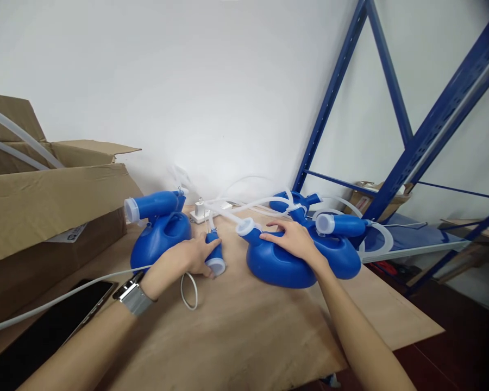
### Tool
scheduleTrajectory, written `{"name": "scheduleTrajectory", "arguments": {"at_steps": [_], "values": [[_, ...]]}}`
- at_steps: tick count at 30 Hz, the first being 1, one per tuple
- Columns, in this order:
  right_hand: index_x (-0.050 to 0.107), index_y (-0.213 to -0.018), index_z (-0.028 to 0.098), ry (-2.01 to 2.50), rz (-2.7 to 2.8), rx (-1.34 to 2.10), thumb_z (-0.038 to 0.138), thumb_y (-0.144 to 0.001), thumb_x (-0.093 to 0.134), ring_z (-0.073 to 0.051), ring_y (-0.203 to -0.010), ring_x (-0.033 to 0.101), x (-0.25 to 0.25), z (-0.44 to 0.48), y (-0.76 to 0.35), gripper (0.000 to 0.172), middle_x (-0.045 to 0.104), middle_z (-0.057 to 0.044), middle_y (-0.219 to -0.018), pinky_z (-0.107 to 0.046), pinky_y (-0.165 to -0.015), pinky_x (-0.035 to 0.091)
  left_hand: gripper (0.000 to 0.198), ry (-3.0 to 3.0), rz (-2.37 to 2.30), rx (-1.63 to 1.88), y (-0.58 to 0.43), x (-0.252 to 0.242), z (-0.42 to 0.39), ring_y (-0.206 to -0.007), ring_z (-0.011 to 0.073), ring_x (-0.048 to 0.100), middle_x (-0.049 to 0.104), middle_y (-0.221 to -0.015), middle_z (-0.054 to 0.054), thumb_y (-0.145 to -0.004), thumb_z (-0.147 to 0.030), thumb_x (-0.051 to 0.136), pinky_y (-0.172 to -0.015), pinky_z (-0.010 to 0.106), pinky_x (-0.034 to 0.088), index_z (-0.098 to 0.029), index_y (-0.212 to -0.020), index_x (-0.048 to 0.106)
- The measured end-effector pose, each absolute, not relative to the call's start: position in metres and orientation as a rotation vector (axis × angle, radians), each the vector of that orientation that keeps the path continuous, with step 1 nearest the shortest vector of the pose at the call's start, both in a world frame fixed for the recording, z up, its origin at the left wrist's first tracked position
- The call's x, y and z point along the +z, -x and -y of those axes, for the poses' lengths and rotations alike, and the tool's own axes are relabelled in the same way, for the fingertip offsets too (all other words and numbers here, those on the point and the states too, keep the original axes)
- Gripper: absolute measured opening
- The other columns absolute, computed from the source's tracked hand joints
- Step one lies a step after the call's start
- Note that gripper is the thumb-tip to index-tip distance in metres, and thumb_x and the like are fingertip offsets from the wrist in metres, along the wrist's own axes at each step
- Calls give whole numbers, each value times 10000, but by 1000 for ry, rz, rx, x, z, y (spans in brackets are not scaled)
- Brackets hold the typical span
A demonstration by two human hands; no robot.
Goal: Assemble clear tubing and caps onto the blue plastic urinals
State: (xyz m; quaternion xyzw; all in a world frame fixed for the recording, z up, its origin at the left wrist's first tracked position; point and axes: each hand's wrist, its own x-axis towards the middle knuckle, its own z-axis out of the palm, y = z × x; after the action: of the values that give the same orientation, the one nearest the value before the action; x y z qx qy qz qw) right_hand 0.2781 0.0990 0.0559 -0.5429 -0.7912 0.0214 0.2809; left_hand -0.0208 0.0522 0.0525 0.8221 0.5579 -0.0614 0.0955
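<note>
My left hand, with a watch on the wrist, is closed around a short blue tube-shaped funnel with a translucent cap, low over the wooden table. A white hose runs up from its far end. To the right, my right hand grips the top of a blue urinal bottle lying on the table. Its spout with a clear collar points up and left. Part of its handle is hidden by my fingers. Beside my left hand stands another blue urinal bottle with a capped blue funnel on top.
More blue bottles with looping white hoses lie at the right. A white power strip sits by the wall. Left are an open cardboard box, a black phone and a white cable. Blue shelving rises at right.
</note>
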Motion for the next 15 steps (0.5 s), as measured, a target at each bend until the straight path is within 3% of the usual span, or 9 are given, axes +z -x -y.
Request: {"name": "scheduleTrajectory", "arguments": {"at_steps": [4, 9, 12, 15], "values": [[777, -1092, 290, 1451, 2154, 44, 704, -806, 679, -339, -1098, 699, 54, -101, -275, 513, 773, -48, -1163, -477, -968, 523, 780, -2540, -1577, -47, 27, 53, -58, -993, 329, 711, 547, -1444, 206, -694, -352, 709, -822, 398, 544, -246, -1446, 531], [766, -1118, 281, 1422, 2174, 49, 710, -827, 653, -334, -1107, 696, 53, -101, -276, 531, 769, -42, -1175, -486, -972, 517, 421, -2663, -1399, 202, 44, 76, -66, -1052, 287, 677, 715, -1183, 107, -764, -268, 640, -931, 372, 501, -224, -1176, 716], [767, -1117, 276, 1414, 2179, 58, 694, -831, 661, -333, -1092, 701, 54, -100, -276, 517, 775, -46, -1153, -478, -953, 528, 402, -2593, -1382, 362, 52, 94, -64, -950, 264, 701, 742, -1096, 94, -791, -302, 625, -868, 352, 522, -207, -1168, 727], [767, -1121, 277, 1394, 2194, 65, 651, -851, 666, -334, -1105, 700, 56, -99, -276, 472, 775, -47, -1157, -488, -974, 522, 430, -2413, -1385, 554, 56, 107, -57, -828, 238, 722, 729, -1172, 105, -795, -376, 629, -773, 336, 551, -190, -1172, 724]]}}
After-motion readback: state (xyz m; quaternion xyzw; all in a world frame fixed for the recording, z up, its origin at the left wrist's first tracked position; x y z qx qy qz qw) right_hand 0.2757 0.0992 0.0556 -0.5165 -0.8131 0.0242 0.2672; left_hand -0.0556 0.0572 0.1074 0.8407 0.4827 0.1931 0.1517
